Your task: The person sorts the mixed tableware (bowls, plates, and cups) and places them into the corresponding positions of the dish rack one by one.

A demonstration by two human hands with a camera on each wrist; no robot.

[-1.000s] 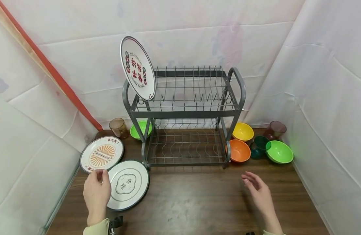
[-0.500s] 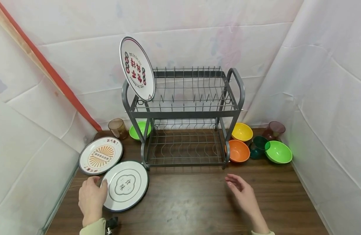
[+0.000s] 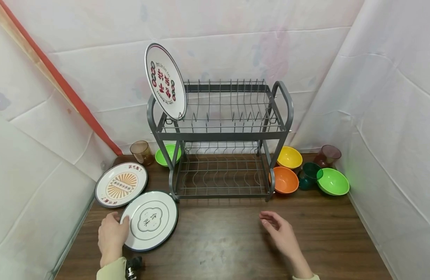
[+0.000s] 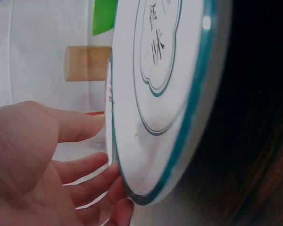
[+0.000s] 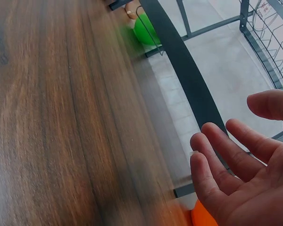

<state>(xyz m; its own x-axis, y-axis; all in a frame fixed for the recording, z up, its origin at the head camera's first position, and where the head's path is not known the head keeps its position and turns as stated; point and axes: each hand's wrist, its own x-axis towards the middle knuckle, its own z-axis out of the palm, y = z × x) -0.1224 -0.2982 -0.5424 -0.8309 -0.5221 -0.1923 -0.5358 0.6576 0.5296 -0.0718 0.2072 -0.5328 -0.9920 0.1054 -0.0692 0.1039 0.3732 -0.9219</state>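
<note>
One front plate [image 3: 150,233], laid on the bench [image 3: 215,249]; left hand [image 3: 112,235], fingers relaxed, placed at its rim; right hand [image 3: 282,235] likewise relaxed.

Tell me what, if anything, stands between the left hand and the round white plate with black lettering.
Nothing visible. The left hand has its fingers at the edge of the black-lettered plate; the round white orange-sunburst plate lies farther back.

The head view is bright, soft glare paling the tabletop [image 3: 216,252] before the dish rack [image 3: 222,136]; the right wrist view blurs beside it.
</note>
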